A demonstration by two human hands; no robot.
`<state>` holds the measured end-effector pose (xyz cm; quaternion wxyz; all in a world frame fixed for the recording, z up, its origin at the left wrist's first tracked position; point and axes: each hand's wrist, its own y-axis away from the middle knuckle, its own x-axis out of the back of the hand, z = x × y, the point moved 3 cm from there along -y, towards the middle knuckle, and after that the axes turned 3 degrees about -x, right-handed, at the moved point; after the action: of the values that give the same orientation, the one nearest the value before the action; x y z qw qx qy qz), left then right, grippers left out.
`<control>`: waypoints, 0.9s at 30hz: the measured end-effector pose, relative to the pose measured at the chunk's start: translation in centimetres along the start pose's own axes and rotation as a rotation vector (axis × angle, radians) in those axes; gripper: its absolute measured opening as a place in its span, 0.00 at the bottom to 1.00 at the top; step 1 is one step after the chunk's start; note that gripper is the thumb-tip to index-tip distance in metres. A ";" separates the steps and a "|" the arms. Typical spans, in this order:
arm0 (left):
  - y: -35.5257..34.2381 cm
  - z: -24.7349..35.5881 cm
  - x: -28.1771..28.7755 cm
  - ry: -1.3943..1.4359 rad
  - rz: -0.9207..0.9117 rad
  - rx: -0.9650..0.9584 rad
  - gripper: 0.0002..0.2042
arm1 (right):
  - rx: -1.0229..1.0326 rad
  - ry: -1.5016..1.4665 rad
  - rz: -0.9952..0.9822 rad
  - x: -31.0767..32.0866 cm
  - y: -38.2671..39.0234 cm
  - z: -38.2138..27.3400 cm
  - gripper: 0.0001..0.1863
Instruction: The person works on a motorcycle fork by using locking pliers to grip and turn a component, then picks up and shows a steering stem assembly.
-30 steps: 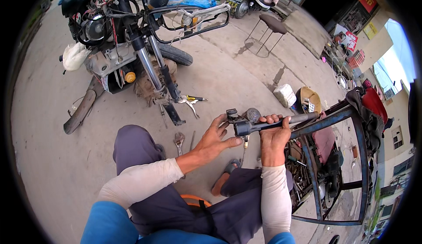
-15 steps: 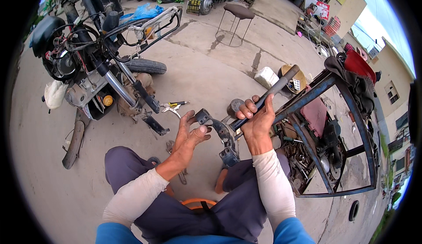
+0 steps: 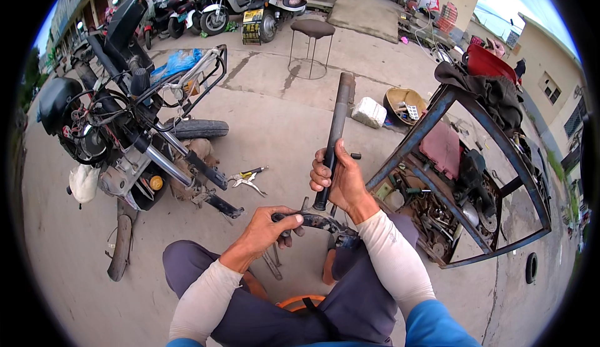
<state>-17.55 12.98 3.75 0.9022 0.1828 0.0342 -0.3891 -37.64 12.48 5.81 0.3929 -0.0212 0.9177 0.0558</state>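
Gripping, with left hand (image 3: 261, 230) at seven o'clock from view centre, left end of black bracket (image 3: 325, 223), placed between five and six; clasping, with right hand (image 3: 347, 183) at four, dark metal tube (image 3: 340, 112) directed toward twelve; at three: blue metal frame (image 3: 409, 139).

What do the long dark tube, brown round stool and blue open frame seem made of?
Long dark tube: probably steel, dull, with a brownish, rusty-looking upper end.
Brown round stool: thin, straight legs suggest metal rods; the matte seat may be vinyl or fabric.
Blue open frame: likely painted metal; patchy colour and brownish scuffs suggest worn paint.
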 end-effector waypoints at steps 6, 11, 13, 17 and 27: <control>-1.1 -2.6 0.6 0.134 0.253 -0.099 0.15 | -0.022 0.455 0.198 1.0 0.4 -0.8 0.41; -1.7 -2.9 2.0 0.278 0.341 -0.130 0.13 | 0.006 0.701 0.320 2.3 1.2 -0.3 0.45; -2.0 -2.4 2.5 0.319 0.378 -0.165 0.12 | -0.040 0.764 0.317 1.9 1.8 -0.1 0.45; -3.0 -1.4 3.4 0.376 0.408 -0.235 0.12 | -0.138 0.864 0.318 2.3 2.1 1.0 0.44; -3.8 -1.1 3.8 0.322 0.420 -0.241 0.13 | -0.130 0.385 0.272 1.2 2.5 2.1 0.22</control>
<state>-17.53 8.39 0.77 0.9613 0.1368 0.1842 -0.1528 -37.20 15.25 3.73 0.1974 0.0671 0.9645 0.1621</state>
